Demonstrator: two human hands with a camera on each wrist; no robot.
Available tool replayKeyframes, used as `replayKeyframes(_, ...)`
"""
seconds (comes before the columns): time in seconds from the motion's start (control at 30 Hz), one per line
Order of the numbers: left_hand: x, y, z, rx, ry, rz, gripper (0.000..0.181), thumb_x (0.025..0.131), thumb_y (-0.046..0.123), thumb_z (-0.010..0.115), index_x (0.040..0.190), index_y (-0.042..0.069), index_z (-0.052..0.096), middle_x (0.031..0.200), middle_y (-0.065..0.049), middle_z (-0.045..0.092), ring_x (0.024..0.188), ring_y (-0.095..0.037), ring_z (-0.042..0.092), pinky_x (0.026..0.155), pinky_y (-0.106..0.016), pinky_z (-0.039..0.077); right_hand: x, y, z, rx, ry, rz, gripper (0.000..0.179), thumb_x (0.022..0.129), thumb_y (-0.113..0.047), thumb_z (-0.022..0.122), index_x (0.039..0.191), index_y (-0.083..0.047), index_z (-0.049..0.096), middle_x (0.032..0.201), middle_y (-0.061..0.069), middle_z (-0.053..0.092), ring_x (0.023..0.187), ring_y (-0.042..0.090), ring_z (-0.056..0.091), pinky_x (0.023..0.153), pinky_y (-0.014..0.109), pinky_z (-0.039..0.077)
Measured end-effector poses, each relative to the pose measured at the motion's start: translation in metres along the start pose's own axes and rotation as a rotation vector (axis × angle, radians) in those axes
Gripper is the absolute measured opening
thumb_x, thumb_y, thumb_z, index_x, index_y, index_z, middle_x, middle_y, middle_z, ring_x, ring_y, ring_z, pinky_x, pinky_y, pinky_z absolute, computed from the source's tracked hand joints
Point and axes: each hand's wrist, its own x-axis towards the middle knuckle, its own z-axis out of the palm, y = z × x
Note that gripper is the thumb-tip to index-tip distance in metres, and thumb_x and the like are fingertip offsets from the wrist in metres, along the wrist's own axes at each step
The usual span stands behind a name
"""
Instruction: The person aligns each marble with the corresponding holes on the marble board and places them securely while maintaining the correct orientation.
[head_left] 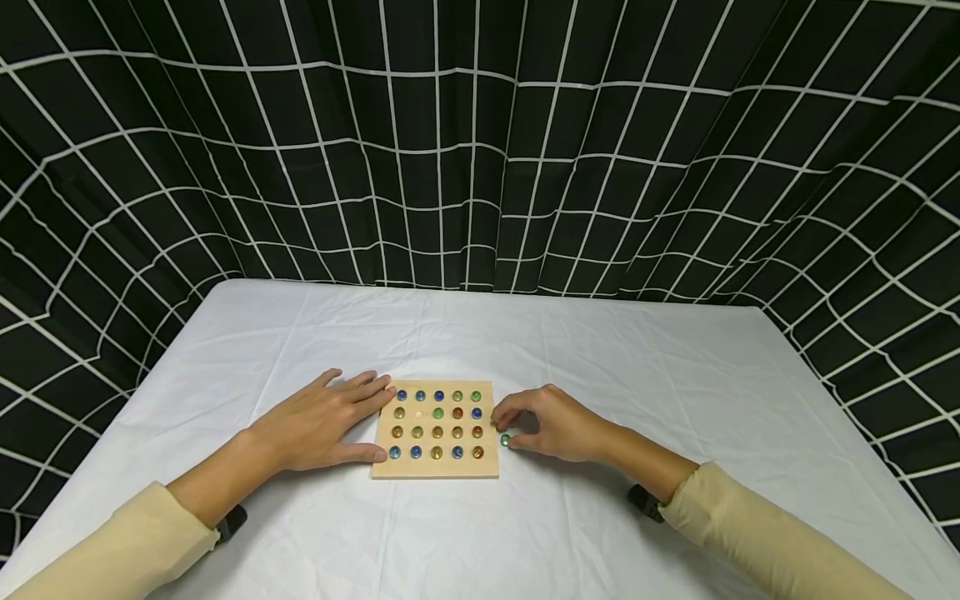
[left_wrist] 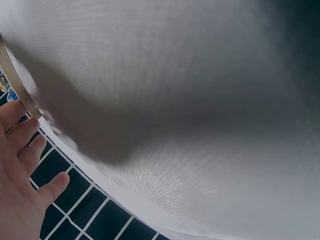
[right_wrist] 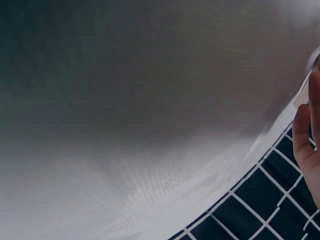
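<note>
A pale wooden board (head_left: 435,472) lies on the table, with rows of blue, green, amber and reddish glass marbles (head_left: 437,452) in its hollows. One hollow (head_left: 419,414) in the second row from the back holds no marble. My left hand (head_left: 322,421) rests against the board's left side, fingers spread and fairly straight, the fingertips on its edge; the left wrist view shows the board's side by the fingers (left_wrist: 30,155). By the right edge, my right hand (head_left: 558,425) has its fingers curled and holds a green marble (head_left: 506,440) at the thumb tip.
A white cloth (head_left: 600,358) with light creases covers the table. Black curtains with a white grid (head_left: 465,167) surround it at the back and both sides. Dark wrist-worn devices (head_left: 232,523) sit below the sleeves.
</note>
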Motion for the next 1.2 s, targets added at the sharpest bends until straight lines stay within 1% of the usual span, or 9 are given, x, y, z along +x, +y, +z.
replayKeyframes(0.17,-0.0001,0.0000,-0.0004,-0.003,-0.004,-0.004,0.091,0.090,0.077,0.041,0.154,0.012,0.040,0.157,-0.007,0.039,0.144,-0.028,0.035,0.112,-0.060,0.028,0.0002,0.0015,0.0005,-0.016,-0.008,-0.002,0.033,0.083,0.002,0.077,0.111,-0.012,0.070,0.097,-0.008,0.071,0.096,0.009,0.066,0.092,0.032,0.052)
replayKeyframes(0.47,0.0008,0.0004,-0.0002,-0.007,-0.008,-0.008,0.091,0.090,0.077,0.042,0.154,0.012,0.039,0.157,-0.007,0.039,0.145,-0.028,0.035,0.113,-0.060,0.028,0.0005,0.0021,0.0010,-0.036,-0.012,0.000,0.033,0.083,0.002,0.077,0.111,-0.012,0.070,0.094,-0.010,0.071,0.094,0.008,0.066,0.092,0.034,0.051)
replayKeyframes(0.6,0.0005,0.0004,-0.0003,-0.004,-0.010,-0.011,0.091,0.090,0.077,0.042,0.154,0.012,0.039,0.157,-0.007,0.039,0.145,-0.028,0.035,0.112,-0.060,0.028,0.0021,0.0011,0.0018,-0.032,-0.010,-0.001,0.032,0.082,0.001,0.077,0.111,-0.011,0.071,0.093,-0.011,0.071,0.093,0.006,0.067,0.093,0.034,0.051)
replayKeyframes(0.77,0.0002,0.0006,-0.0008,0.000,-0.013,-0.014,0.091,0.090,0.077,0.042,0.154,0.013,0.039,0.157,-0.007,0.039,0.145,-0.028,0.035,0.113,-0.060,0.028,0.0039,-0.0011,0.0025,-0.028,-0.010,-0.005,0.032,0.082,0.001,0.078,0.111,-0.010,0.071,0.092,-0.009,0.071,0.093,0.007,0.067,0.091,0.032,0.052)
replayKeyframes(0.9,0.0003,0.0009,-0.0012,-0.003,-0.016,-0.013,0.091,0.090,0.077,0.042,0.154,0.013,0.039,0.157,-0.007,0.039,0.145,-0.028,0.035,0.113,-0.060,0.028,0.0038,-0.0015,0.0023,-0.035,-0.010,0.001,0.031,0.082,0.001,0.077,0.110,-0.010,0.071,0.092,-0.010,0.071,0.092,0.008,0.067,0.092,0.033,0.052)
replayKeyframes(1.07,0.0001,0.0008,-0.0007,-0.003,-0.015,-0.015,0.091,0.090,0.077,0.042,0.154,0.013,0.039,0.157,-0.007,0.039,0.145,-0.028,0.034,0.113,-0.060,0.028,0.0034,-0.0003,0.0000,-0.041,0.004,0.003,0.031,0.084,-0.001,0.077,0.112,-0.011,0.071,0.093,-0.011,0.072,0.092,0.007,0.066,0.090,0.037,0.051)
replayKeyframes(1.2,0.0002,0.0005,0.0001,-0.004,-0.010,-0.013,0.091,0.090,0.077,0.042,0.154,0.013,0.039,0.157,-0.007,0.039,0.145,-0.028,0.035,0.113,-0.060,0.028,0.0049,-0.0014,-0.0019,-0.039,0.030,0.000,0.030,0.085,-0.003,0.077,0.114,-0.009,0.070,0.095,-0.009,0.072,0.092,0.006,0.066,0.088,0.037,0.052)
